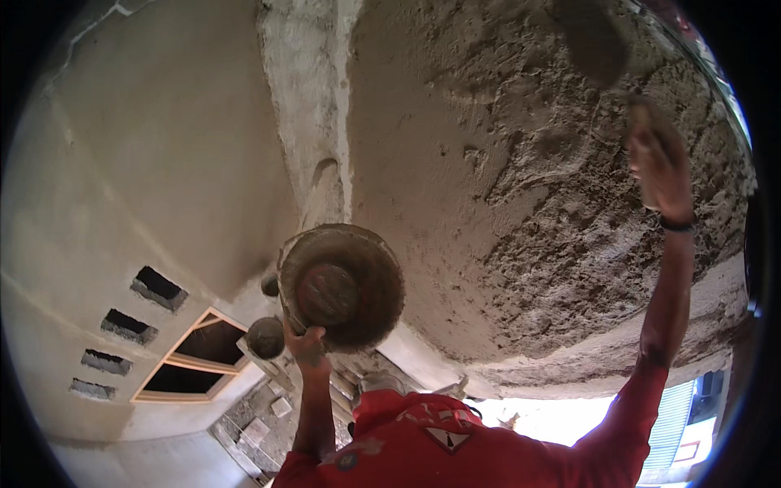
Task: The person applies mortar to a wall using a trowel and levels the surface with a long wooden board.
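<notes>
My left hand grips the rim of a large round, mortar-stained bucket, tilted so its inside and bottom show. My right hand is raised at the upper right against a rough, wet mortar surface. Its fingers are curled round a tool, blurred and too unclear to name. A dark blurred patch lies above that hand; I cannot tell whether it is shadow or part of a tool. Smoother plaster borders the rough area, beside a pale vertical strip.
Smaller round containers stand behind the bucket. A plastered wall on the left has several rectangular holes and a wooden-framed opening. Rubble and boards lie at the bottom. A bright opening shows at the lower right.
</notes>
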Demonstrator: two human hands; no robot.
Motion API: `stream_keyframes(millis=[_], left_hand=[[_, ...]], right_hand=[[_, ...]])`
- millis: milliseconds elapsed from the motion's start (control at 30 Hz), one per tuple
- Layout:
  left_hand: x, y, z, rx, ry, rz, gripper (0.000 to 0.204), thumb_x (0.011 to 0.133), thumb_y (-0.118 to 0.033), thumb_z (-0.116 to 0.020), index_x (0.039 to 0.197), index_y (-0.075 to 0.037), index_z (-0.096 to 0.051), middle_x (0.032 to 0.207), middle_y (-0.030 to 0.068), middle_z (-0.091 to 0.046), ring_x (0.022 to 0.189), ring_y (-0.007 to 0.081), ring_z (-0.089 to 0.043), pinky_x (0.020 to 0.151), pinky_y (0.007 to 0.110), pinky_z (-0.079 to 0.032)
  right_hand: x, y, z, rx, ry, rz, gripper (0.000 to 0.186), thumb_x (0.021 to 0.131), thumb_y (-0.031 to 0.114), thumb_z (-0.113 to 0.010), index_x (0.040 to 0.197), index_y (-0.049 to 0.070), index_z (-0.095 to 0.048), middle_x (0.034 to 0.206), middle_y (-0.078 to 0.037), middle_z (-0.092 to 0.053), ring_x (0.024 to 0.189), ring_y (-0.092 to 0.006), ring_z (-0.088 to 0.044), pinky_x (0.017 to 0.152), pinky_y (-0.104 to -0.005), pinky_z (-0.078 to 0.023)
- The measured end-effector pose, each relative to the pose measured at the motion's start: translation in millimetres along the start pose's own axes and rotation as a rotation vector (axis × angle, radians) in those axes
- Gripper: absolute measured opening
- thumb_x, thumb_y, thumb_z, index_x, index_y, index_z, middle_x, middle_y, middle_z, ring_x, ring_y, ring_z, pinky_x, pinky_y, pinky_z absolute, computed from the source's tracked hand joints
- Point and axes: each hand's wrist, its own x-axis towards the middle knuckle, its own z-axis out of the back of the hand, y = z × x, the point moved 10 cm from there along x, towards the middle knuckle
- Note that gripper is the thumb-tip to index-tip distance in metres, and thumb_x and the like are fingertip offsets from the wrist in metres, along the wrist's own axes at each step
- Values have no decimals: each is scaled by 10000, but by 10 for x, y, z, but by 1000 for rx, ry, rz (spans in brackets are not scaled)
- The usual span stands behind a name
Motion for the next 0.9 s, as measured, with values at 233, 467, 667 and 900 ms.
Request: stream_keyframes(millis=[233,467,667,900], left_hand=[[27,746,140,105,6,105,435,662,-58,-580,1090,-41,-504,908,49,-570,767,141,-538,685,271,-449],[-239,1757,163,-66,-85,455,410,576,-31,-562,982,-12,-510,821,52,-535,708,154,-508,623,253,-438],[-415,1972,278,110,-151,628,431,587,-26,-552,1014,1,-501,805,69,-530,671,152,-507,546,264,-433],[-369,2904,1090,39,-230,607,523,655,-71,-593,1148,-13,-427,866,82,-526,695,151,-525,564,282,-462]], right_hand=[[-1058,-337,-1217,51,373,-121,348,922,324,-489,1167,77,-489,716,-2,-528,519,-47,-465,366,-190,-377],[-2293,-678,-3401,-81,1045,-227,400,889,261,-442,1283,194,-441,1245,4,-528,1019,-115,-550,831,-300,-480],[-2656,-822,-4294,-502,1187,299,395,772,153,-537,1166,119,-537,1161,-74,-569,933,-249,-583,766,-372,-504],[-2496,-1019,-4886,-8,1323,-308,429,845,164,-531,1258,73,-459,968,-138,-636,659,-250,-618,639,-359,-521]])
